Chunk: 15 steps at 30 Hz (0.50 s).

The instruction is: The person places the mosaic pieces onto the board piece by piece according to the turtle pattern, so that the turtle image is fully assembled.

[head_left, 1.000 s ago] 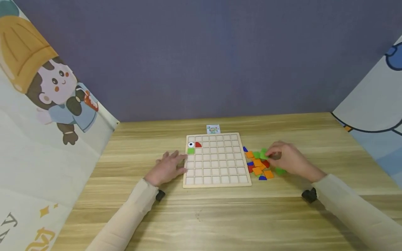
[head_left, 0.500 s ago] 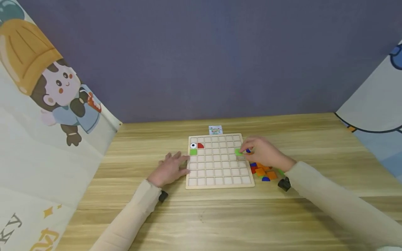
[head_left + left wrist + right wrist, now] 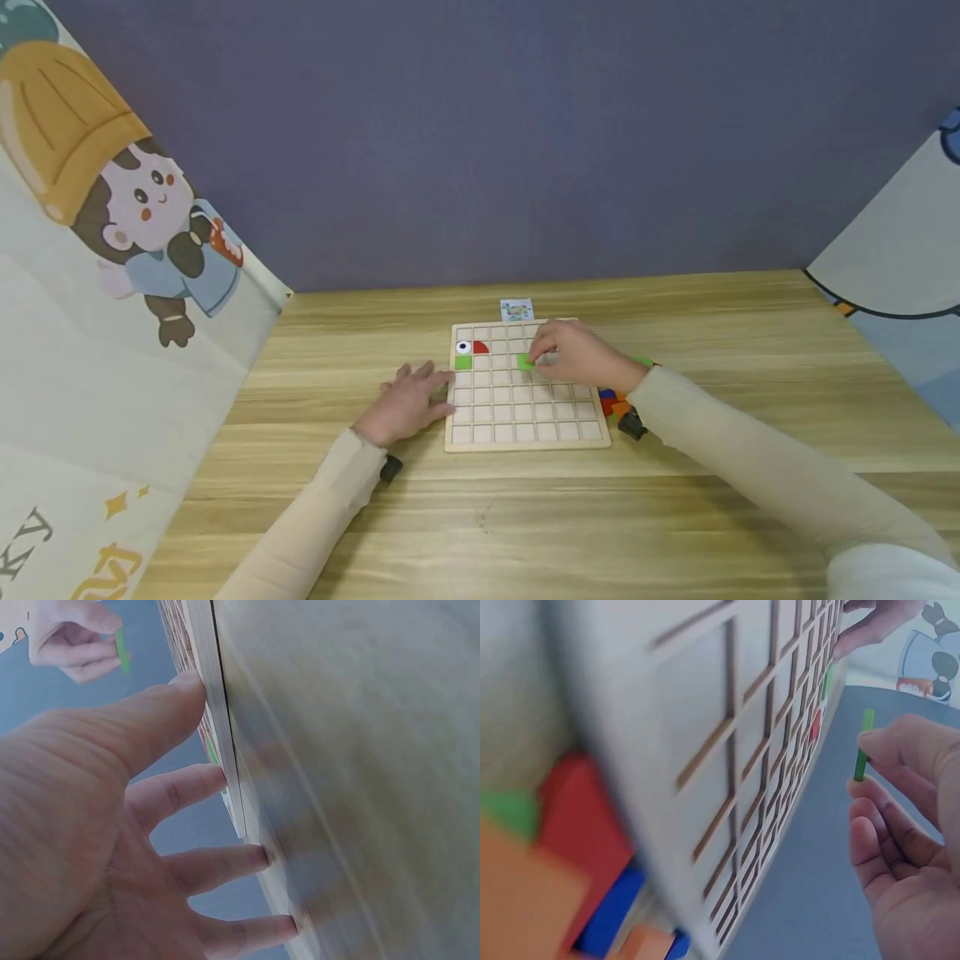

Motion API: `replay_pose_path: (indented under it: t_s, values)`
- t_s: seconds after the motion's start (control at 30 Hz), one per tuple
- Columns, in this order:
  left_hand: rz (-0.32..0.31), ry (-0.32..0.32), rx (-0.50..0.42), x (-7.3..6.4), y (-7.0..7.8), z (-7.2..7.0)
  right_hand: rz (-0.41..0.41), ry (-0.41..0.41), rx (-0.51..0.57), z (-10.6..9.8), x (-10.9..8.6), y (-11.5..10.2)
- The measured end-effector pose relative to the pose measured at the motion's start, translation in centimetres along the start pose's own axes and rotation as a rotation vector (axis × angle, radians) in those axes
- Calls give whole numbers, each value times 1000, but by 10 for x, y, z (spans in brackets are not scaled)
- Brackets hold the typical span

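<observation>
A wooden grid board [image 3: 502,412] lies flat on the table. Along its left side, a white round eye piece [image 3: 463,347], a red quarter-circle piece [image 3: 481,347] and a green square tile [image 3: 463,362] sit in its cells. My right hand [image 3: 577,354] pinches another green tile [image 3: 865,746] between thumb and fingertips above the board's middle; the right wrist view shows it edge-on, apart from the grid. My left hand [image 3: 405,406] rests with spread fingers at the board's left edge, thumb and index finger [image 3: 180,791] right at the frame.
Loose orange, red, blue and green pieces [image 3: 592,855] lie by the board's right side, partly hidden under my right forearm in the head view. A small picture card [image 3: 517,309] lies behind the board. A dark panel [image 3: 525,142] stands at the table's back.
My right hand has picked up a green tile from the loose pieces and carried it left over the board. The left hand has stayed at the board's edge.
</observation>
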<state>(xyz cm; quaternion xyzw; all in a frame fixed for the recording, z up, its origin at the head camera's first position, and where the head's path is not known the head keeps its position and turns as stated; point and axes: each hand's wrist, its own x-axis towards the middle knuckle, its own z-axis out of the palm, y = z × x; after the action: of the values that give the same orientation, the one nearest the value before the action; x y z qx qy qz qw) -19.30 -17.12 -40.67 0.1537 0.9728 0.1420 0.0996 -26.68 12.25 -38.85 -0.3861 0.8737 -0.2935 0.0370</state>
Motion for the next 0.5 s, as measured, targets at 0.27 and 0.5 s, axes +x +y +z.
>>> replay_pose_path:
  t_s: [0.27, 0.5]
  values:
    - [4, 2, 0, 1, 1, 0, -11, -17, -16, 5, 12, -5]
    - [-1, -4, -14, -1, -2, 0, 6, -23, -5, 6, 13, -6]
